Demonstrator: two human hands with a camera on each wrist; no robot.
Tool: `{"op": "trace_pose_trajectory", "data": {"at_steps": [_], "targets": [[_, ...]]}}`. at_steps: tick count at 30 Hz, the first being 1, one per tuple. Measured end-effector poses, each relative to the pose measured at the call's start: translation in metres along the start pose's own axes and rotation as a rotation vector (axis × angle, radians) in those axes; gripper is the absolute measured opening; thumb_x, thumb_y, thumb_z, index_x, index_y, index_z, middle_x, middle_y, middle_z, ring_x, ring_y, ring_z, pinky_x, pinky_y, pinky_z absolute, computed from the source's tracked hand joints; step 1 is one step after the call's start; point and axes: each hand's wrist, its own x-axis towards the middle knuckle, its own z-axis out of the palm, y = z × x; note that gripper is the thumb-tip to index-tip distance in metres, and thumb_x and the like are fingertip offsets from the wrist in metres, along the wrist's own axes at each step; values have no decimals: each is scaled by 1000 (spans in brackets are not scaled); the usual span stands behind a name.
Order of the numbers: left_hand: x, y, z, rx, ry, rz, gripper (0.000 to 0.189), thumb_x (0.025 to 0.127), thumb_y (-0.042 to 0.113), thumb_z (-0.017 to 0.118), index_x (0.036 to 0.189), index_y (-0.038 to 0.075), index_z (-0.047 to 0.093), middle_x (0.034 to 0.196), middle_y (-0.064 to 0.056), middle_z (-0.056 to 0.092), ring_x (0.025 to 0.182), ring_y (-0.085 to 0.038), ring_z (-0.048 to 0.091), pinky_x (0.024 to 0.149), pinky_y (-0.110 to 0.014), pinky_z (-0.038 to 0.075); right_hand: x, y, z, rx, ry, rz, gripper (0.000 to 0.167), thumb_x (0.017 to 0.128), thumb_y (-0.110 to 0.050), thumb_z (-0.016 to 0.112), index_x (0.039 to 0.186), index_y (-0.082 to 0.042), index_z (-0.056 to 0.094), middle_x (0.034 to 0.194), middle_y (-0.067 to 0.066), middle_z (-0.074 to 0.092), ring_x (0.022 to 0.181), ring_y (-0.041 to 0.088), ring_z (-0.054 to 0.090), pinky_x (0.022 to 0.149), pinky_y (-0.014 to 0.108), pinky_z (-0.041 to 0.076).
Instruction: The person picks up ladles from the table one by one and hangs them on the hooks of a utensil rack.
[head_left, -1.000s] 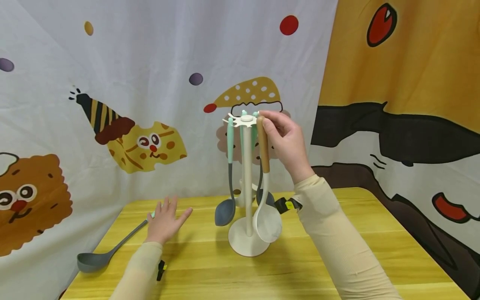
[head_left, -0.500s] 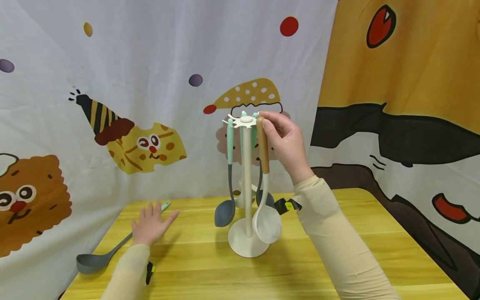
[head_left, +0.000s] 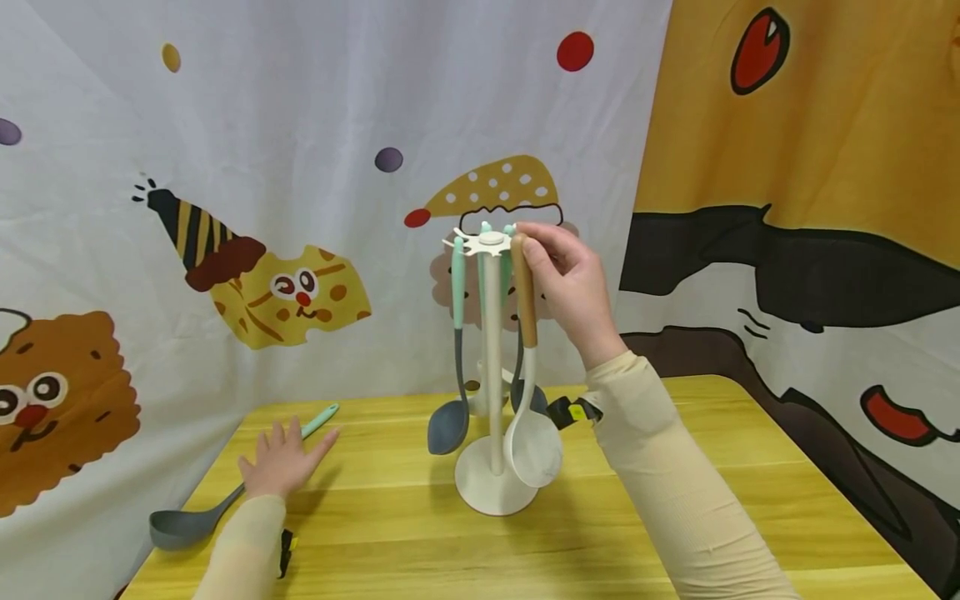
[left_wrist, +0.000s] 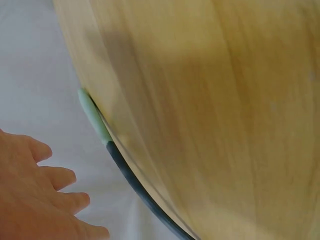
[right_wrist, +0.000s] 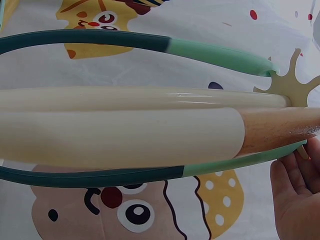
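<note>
In the head view my right hand (head_left: 573, 283) pinches the top of the wooden handle of a white ladle (head_left: 536, 450), right at the hook ring of a white utensil rack (head_left: 491, 358). The right wrist view shows the wooden handle (right_wrist: 280, 130) beside the hooks, with the fingers near its end. My left hand (head_left: 281, 462), fingers spread and holding nothing, is above a grey ladle (head_left: 180, 529) lying on the table at the left. That ladle's mint handle end (head_left: 321, 419) shows beyond the fingers; the hand hides part of its shaft.
A grey spoon (head_left: 448, 427) with a mint handle hangs on the rack's left side. Another dark-headed utensil (head_left: 531, 397) hangs behind the white ladle. The rack's round base (head_left: 495, 496) stands on the wooden table (head_left: 390, 533). A cartoon-printed cloth (head_left: 315, 167) hangs behind.
My left hand has moved left and slightly nearer over the grey ladle, uncovering its mint handle end. The right hand keeps its pinch at the rack top.
</note>
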Motion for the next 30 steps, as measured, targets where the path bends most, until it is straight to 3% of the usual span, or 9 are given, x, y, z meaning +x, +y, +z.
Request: {"op": "trace_pose_trajectory", "data": {"at_steps": [8,21,26,30], "targets": [[3,-12,0,9,-15,-44,117,84,86,32,154,-6,15,152,-41,6,136,-63,1,92,-86,0,0,-1,0,5,4,-3,31,101,-17,59,128,-3,65,120,6,64,101,18,62,91,36,52],[1,-32,-7,16,-94,-141,123,80,88,36,150,-11,20,147,-44,13,132,-65,9,93,-86,5,0,-1,0,1,10,-8,31,101,-18,59,128,-3,66,118,6,65,101,18,62,90,34,52],[2,-40,-7,42,-78,-150,112,84,79,49,143,-14,31,136,-44,32,123,-65,26,92,-81,21,0,0,1,5,10,-10,31,101,-17,59,127,-2,66,118,6,65,100,18,62,89,33,52],[3,-45,-7,63,-47,-150,95,87,66,57,134,-15,41,123,-42,43,111,-63,39,83,-72,38,0,0,1,5,11,-11,31,101,-17,59,127,-2,65,118,6,65,101,17,62,90,33,52]]}}
